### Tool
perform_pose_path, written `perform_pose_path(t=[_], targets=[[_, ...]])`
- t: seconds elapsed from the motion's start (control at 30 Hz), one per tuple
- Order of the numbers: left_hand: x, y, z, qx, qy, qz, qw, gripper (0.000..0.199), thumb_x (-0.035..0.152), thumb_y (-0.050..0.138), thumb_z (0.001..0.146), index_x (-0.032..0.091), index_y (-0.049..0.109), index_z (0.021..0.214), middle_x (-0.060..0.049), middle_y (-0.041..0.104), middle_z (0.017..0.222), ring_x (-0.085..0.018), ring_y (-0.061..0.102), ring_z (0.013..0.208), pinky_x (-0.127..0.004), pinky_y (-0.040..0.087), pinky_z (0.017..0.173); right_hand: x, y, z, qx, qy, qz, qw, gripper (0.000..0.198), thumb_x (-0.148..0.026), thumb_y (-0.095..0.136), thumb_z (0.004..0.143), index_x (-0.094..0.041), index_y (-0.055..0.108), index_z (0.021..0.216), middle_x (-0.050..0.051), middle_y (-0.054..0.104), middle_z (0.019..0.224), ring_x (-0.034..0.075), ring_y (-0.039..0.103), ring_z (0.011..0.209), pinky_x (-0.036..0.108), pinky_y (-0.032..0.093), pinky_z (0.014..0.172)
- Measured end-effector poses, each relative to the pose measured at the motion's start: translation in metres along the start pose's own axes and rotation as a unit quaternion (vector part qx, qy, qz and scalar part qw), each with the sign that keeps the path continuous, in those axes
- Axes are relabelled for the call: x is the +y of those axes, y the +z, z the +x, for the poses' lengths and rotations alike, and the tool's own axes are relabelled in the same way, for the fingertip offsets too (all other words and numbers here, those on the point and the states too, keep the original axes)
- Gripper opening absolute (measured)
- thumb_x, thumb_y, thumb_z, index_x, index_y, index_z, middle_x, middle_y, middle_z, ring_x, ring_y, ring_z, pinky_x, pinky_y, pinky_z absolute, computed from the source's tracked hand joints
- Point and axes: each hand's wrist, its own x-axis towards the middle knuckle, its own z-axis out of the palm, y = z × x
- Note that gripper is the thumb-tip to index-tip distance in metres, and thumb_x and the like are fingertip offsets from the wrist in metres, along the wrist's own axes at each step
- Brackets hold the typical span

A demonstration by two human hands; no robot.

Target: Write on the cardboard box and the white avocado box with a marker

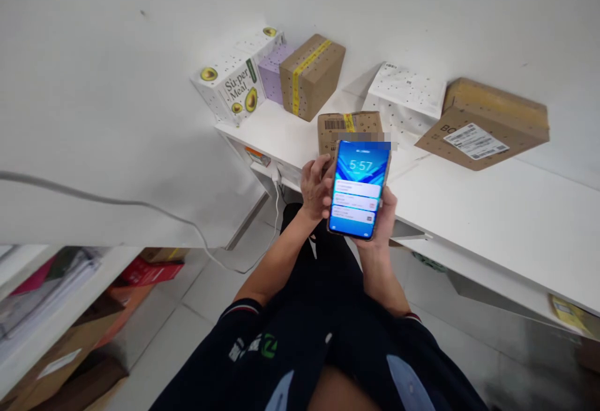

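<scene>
A lit smartphone (359,192) with a blue lock screen reading 5:57 rests upright in my right hand (385,217). The thumb side lies along its right edge, and fingertips wrap round the left edge. Just left of the phone is my left hand (314,187), its fingers bent at the near corner of a small cardboard box (335,125). Its fingertips are partly hidden, so I cannot see what they grip. The small box has a barcode and yellow tape, and the phone covers its lower part.
Along the white desk (506,217) stand a "Su-per Meal" box (239,86), a lilac box (272,77), a taped brown box (316,77), a white package (403,95) and a labelled brown box (487,127). A cable (140,202) hangs at left, above shelving (28,267).
</scene>
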Motion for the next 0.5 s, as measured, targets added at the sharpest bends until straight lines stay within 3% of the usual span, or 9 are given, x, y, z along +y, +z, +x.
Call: perform_pose_path(t=[0.13,0.23,0.3,0.37,0.43,0.5], targets=[[0.006,0.003,0.016,0.084,0.102,0.094,0.987,0.038,0.047,0.045,0.101,0.027,0.067,0.125,-0.014,0.063,0.128,-0.029,0.059,0.123,-0.048,0.045,0.107,-0.028,-0.033,-0.015,0.123,-0.156,-0.105,0.974,0.059,-0.069,0.048,0.078,-0.022,0.068,0.110,0.011,0.074,0.109,0.028,0.073,0.094,0.046,0.061,0.073],[0.009,0.004,0.017,0.128,0.162,0.131,0.970,0.033,0.038,0.047,0.101,0.023,0.067,0.123,-0.015,0.064,0.123,-0.026,0.060,0.117,-0.042,0.049,0.101,-0.050,-0.074,-0.023,0.267,-0.266,-0.220,0.900,0.058,-0.065,0.046,0.080,-0.023,0.064,0.115,0.009,0.071,0.112,0.022,0.072,0.085,0.036,0.058,0.067],[0.010,0.004,0.017,0.135,0.170,0.143,0.966,0.033,0.036,0.048,0.101,0.023,0.068,0.123,-0.014,0.064,0.122,-0.025,0.060,0.115,-0.041,0.049,0.101,-0.062,-0.107,-0.025,0.376,-0.297,-0.331,0.813,0.054,-0.056,0.052,0.080,-0.025,0.059,0.124,0.007,0.070,0.114,0.020,0.070,0.086,0.034,0.055,0.071],[0.010,0.003,0.018,0.123,0.156,0.152,0.968,0.035,0.038,0.046,0.102,0.023,0.068,0.123,-0.014,0.064,0.124,-0.025,0.060,0.115,-0.041,0.049,0.102,-0.072,-0.141,-0.027,0.450,-0.279,-0.497,0.688,0.056,-0.050,0.058,0.078,-0.024,0.059,0.128,0.008,0.069,0.115,0.022,0.067,0.095,0.040,0.053,0.084],[0.011,0.002,0.020,0.103,0.139,0.155,0.973,0.037,0.040,0.043,0.102,0.024,0.068,0.124,-0.014,0.064,0.126,-0.025,0.060,0.115,-0.041,0.048,0.104,-0.079,-0.169,-0.029,0.478,-0.236,-0.634,0.560,0.059,-0.047,0.061,0.077,-0.020,0.063,0.129,0.014,0.067,0.123,0.029,0.062,0.109,0.048,0.048,0.097],[0.013,0.000,0.021,0.084,0.124,0.148,0.978,0.040,0.041,0.041,0.102,0.024,0.068,0.126,-0.014,0.064,0.129,-0.025,0.060,0.118,-0.042,0.046,0.106,-0.082,-0.191,-0.029,0.488,-0.183,-0.719,0.460,0.060,-0.045,0.063,0.076,-0.020,0.065,0.130,0.018,0.063,0.131,0.035,0.058,0.115,0.054,0.044,0.100]])
